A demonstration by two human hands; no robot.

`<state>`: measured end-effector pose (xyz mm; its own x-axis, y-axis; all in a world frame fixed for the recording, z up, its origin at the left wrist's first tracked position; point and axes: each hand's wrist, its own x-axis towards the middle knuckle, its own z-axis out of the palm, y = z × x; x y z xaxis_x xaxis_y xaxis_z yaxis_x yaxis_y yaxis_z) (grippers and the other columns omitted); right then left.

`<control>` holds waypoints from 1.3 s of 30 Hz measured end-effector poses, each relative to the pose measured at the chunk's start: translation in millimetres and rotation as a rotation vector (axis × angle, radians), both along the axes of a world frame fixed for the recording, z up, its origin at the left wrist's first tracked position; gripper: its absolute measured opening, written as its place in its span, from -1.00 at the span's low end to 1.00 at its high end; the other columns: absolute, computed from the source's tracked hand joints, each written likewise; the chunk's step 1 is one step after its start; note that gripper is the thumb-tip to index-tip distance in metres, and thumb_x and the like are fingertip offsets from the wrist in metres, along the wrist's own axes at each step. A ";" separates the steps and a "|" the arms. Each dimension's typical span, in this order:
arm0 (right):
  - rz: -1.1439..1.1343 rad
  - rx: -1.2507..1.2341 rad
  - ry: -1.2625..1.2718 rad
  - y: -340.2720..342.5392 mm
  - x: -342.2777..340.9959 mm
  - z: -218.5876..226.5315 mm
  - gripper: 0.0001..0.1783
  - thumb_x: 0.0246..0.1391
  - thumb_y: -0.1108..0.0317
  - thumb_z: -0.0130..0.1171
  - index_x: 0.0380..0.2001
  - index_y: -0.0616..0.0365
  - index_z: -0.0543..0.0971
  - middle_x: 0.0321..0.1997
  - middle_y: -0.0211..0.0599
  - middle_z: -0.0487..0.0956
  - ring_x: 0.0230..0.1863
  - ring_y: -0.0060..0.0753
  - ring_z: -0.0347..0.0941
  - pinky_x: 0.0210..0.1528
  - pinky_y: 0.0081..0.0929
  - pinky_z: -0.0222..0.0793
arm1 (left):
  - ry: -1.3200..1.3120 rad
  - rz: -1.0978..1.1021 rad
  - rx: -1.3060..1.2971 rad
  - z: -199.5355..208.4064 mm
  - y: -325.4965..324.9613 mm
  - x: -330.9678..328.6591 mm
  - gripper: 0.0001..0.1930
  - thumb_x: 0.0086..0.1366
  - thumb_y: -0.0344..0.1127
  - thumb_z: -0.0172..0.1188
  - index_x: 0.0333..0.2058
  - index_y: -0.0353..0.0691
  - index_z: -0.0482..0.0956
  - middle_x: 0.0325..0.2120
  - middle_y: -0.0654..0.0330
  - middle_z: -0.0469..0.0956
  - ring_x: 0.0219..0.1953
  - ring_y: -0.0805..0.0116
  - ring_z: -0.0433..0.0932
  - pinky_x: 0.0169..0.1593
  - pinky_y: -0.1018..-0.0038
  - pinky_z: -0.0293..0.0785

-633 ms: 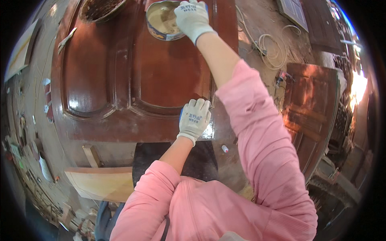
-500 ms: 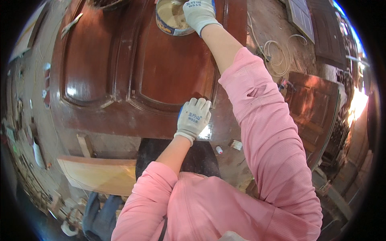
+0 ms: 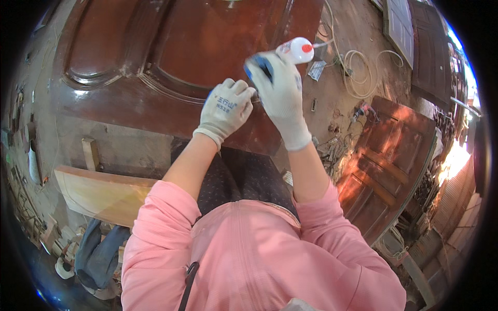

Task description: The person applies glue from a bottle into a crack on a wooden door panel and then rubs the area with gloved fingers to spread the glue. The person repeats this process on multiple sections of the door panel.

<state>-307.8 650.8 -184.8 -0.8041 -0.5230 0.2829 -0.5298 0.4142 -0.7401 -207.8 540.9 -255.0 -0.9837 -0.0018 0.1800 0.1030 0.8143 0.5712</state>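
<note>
My left hand [image 3: 224, 108], in a white glove with a blue palm, is closed over the near edge of a glossy red-brown panelled door [image 3: 202, 49]. What its fingers hold, if anything, is hidden. Close beside it, above the door's near right corner, is my right hand [image 3: 282, 96] in a matching glove. Its fingers are bent and smeared by motion, so their grip is unclear. Just beyond the right hand is a white bottle [image 3: 298, 50] with a red cap and a thin pale nozzle pointing right; the glove covers part of it.
A second brown door [image 3: 386, 150] leans at the right. Pale hose [image 3: 358, 78] lies coiled on the dirt floor, with grey and dark panels [image 3: 399, 31] behind. A curved light wooden board [image 3: 104, 194] is at the left, near dark trousers [image 3: 98, 254].
My right hand has drawn back from the tin of beige paste to beside my left hand. The view has shifted, leaving the tin almost wholly out of sight; the white bottle now shows.
</note>
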 end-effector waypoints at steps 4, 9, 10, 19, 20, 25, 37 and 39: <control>-0.176 0.188 -0.183 59.4 42.9 -22.0 -0.87 0.13 0.35 0.33 -0.29 0.16 0.66 -0.26 -0.17 0.59 -0.14 0.03 0.49 -0.04 -0.13 0.41 | 0.019 0.016 0.027 -1.1 1.4 0.3 -0.80 0.20 -0.31 0.27 -0.17 -0.05 0.62 -0.24 0.24 0.55 -0.12 0.16 0.54 -0.01 0.24 0.53; -0.248 0.233 -0.085 65.4 59.1 -46.0 -0.87 0.11 0.35 0.35 -0.30 0.14 0.67 -0.26 -0.20 0.59 -0.16 -0.01 0.48 -0.05 -0.14 0.40 | 0.016 0.016 0.037 -2.0 1.5 0.8 -0.79 0.21 -0.33 0.29 -0.16 -0.10 0.65 -0.21 0.23 0.57 -0.13 0.15 0.55 0.01 0.24 0.54; -0.261 0.235 -0.056 63.5 59.8 -49.8 -0.88 0.10 0.35 0.36 -0.31 0.13 0.67 -0.27 -0.21 0.59 -0.16 -0.02 0.48 -0.05 -0.14 0.40 | 0.019 0.011 0.039 -2.0 1.9 0.2 -0.79 0.21 -0.33 0.29 -0.16 -0.10 0.65 -0.21 0.23 0.58 -0.13 0.15 0.55 0.00 0.23 0.54; -0.305 0.271 0.031 55.7 64.6 -58.6 -0.87 0.06 0.34 0.39 -0.33 0.08 0.66 -0.28 -0.28 0.58 -0.17 -0.07 0.49 -0.05 -0.15 0.39 | -0.011 0.004 0.045 -0.1 -0.2 1.1 -0.77 0.22 -0.32 0.28 -0.13 -0.12 0.65 -0.19 0.22 0.58 -0.11 0.14 0.55 0.01 0.22 0.52; -0.302 0.263 0.051 55.4 64.8 -59.9 -0.87 0.06 0.34 0.39 -0.33 0.08 0.66 -0.28 -0.29 0.58 -0.17 -0.07 0.49 -0.05 -0.15 0.39 | -0.018 0.001 0.051 -0.1 -0.4 1.0 -0.77 0.23 -0.32 0.28 -0.13 -0.12 0.65 -0.19 0.22 0.58 -0.10 0.14 0.55 0.01 0.22 0.52; -0.333 0.341 0.084 50.8 68.9 -59.4 -0.88 0.08 0.34 0.37 -0.30 0.06 0.66 -0.28 -0.30 0.59 -0.15 -0.09 0.49 -0.04 -0.16 0.38 | -0.017 0.002 0.036 -2.0 0.2 1.7 -0.77 0.24 -0.32 0.26 -0.12 -0.11 0.65 -0.18 0.23 0.57 -0.10 0.14 0.54 0.01 0.22 0.51; -0.345 0.164 -0.107 42.5 65.6 -40.4 -0.86 0.14 0.39 0.31 -0.23 0.13 0.64 -0.21 -0.16 0.60 -0.11 0.01 0.49 0.02 -0.11 0.38 | -0.021 -0.001 0.028 -0.4 -2.2 0.8 -0.83 0.23 -0.29 0.26 -0.19 -0.09 0.62 -0.22 0.21 0.54 -0.14 0.13 0.52 -0.05 0.21 0.49; -0.337 0.069 -0.063 14.4 46.7 -24.3 -0.85 0.16 0.42 0.29 -0.20 0.16 0.61 -0.19 -0.12 0.59 -0.10 0.03 0.49 0.02 -0.08 0.38 | -0.025 -0.011 0.018 0.0 -1.4 -0.3 -0.82 0.22 -0.29 0.26 -0.19 -0.09 0.62 -0.24 0.21 0.53 -0.14 0.13 0.52 -0.06 0.20 0.49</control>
